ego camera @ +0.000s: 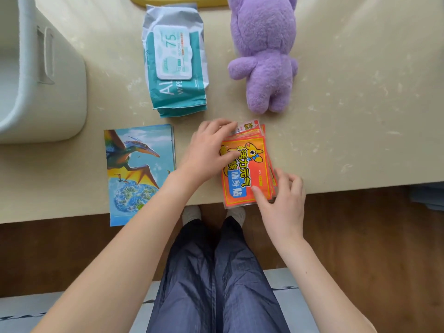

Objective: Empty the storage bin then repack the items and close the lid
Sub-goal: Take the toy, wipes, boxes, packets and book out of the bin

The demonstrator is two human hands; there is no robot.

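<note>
A white storage bin [60,92] stands open at the table's left, and what shows of its inside is bare. On the table lie a teal pack of wet wipes [175,61], a purple plush toy [264,51], a dinosaur picture book [134,174] and a stack of orange heat-patch packets [249,169]. My left hand [209,150] grips the stack's left and far edge, thumb on top. My right hand [281,200] holds its near right corner, fingers curled round the edge. The stack sits at the table's front edge.
A yellow object [177,1], cut off by the frame, lies at the far edge of the beige table [360,116]. The book overhangs the front edge slightly. Below are my legs in dark trousers, a wooden floor and a pale rug.
</note>
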